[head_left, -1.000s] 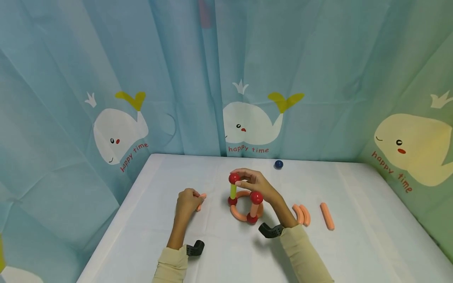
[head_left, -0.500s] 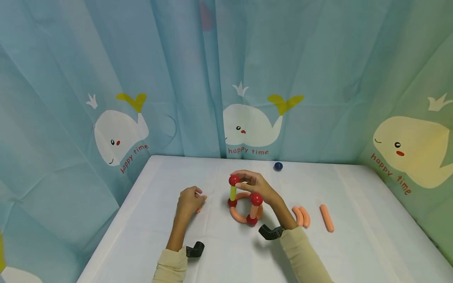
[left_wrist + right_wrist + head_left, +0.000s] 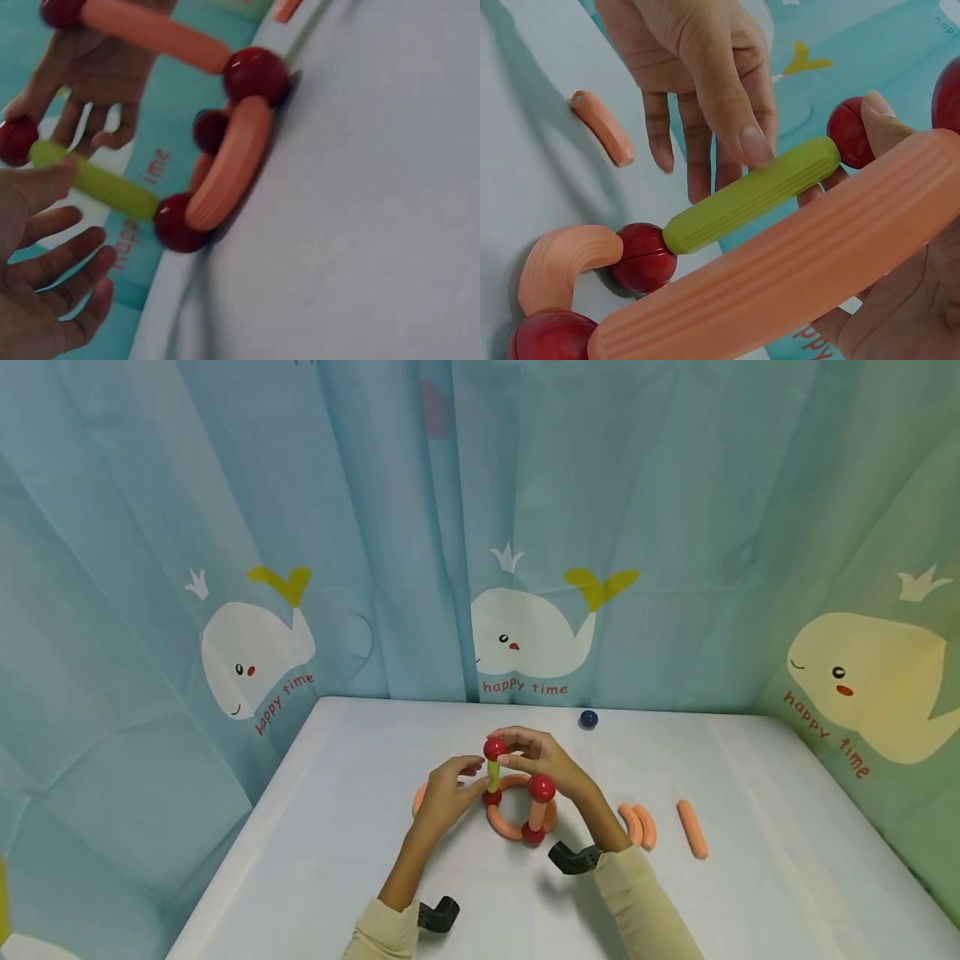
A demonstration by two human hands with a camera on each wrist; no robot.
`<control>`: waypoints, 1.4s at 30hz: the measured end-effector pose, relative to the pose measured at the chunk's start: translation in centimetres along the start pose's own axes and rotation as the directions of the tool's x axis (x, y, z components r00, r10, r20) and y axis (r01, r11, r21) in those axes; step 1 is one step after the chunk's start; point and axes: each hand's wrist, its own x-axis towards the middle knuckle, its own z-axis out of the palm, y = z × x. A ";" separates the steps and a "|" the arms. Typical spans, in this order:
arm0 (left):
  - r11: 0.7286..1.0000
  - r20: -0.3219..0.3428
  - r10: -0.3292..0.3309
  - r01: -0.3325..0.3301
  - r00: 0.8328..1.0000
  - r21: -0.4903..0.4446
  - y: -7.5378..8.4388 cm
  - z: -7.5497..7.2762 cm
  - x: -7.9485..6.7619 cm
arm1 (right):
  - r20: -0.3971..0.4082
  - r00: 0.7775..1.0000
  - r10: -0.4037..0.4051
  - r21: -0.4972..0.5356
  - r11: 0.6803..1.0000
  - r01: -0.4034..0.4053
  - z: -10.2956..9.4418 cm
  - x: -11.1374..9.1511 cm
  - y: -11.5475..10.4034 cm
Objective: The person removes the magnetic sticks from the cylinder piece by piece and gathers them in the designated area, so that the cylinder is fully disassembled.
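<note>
A magnetic stick-and-ball toy stands mid-table: a ring of curved orange sticks [image 3: 504, 824] joined by red balls. From it rise a yellow-green stick [image 3: 493, 777] and a straight orange stick [image 3: 537, 814], each topped by a red ball. My right hand [image 3: 546, 762] pinches the red ball [image 3: 495, 748] above the yellow-green stick between thumb and fingers. Beside that stick, my left hand [image 3: 447, 795] has its fingers spread and loosely bent. Its thumb overlaps the yellow-green stick [image 3: 750, 196] in the right wrist view; whether it touches I cannot tell.
Left of the toy lies a curved orange stick [image 3: 418, 797], partly behind the left hand. Two curved orange sticks [image 3: 643, 827] and a straight one [image 3: 692, 829] lie to the right. A dark blue ball [image 3: 588, 719] sits near the back edge, before a whale-print curtain [image 3: 405, 527].
My left hand has left the curved orange stick on the table and moved right to the yellow-green stick. The right hand keeps its pinch on the red ball.
</note>
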 end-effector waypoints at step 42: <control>0.994 -0.200 0.101 -0.089 0.975 0.064 0.6 3.0 -0.4 | 0.101 0.994 -0.031 -0.053 0.998 0.037 -0.6 0.5 -0.6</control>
